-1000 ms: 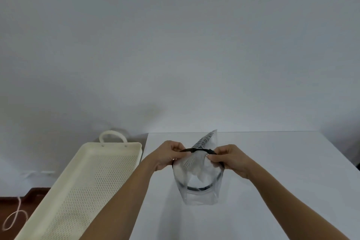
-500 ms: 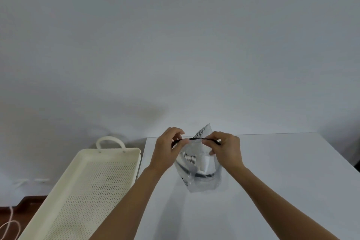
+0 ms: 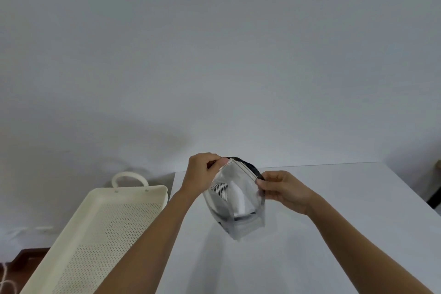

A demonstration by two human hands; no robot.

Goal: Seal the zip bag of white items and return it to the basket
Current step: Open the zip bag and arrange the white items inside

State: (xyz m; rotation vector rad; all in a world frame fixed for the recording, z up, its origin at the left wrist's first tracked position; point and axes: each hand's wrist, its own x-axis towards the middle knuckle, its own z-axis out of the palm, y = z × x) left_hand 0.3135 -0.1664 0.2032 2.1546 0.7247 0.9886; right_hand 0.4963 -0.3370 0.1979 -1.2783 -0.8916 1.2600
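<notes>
A clear zip bag (image 3: 238, 205) with a black zip strip along its top hangs just above the white table (image 3: 334, 234). White items and a striped piece show through its side. My left hand (image 3: 202, 176) pinches the bag's top left corner. My right hand (image 3: 284, 191) pinches the top right end of the zip strip. The bag is tilted, its top edge sloping down to the right. The cream perforated basket (image 3: 100, 229) with a loop handle lies to the left of the table, with nothing in it that I can see.
A plain grey wall fills the background. The table's left edge (image 3: 170, 222) runs beside the basket. A dark floor patch and a pale cord (image 3: 7, 281) show at the bottom left. Something dark stands past the table's right edge (image 3: 434, 188).
The bag has been lifted and tilted. My right hand has slid along the zip strip to its right end, and the hands are now farther apart.
</notes>
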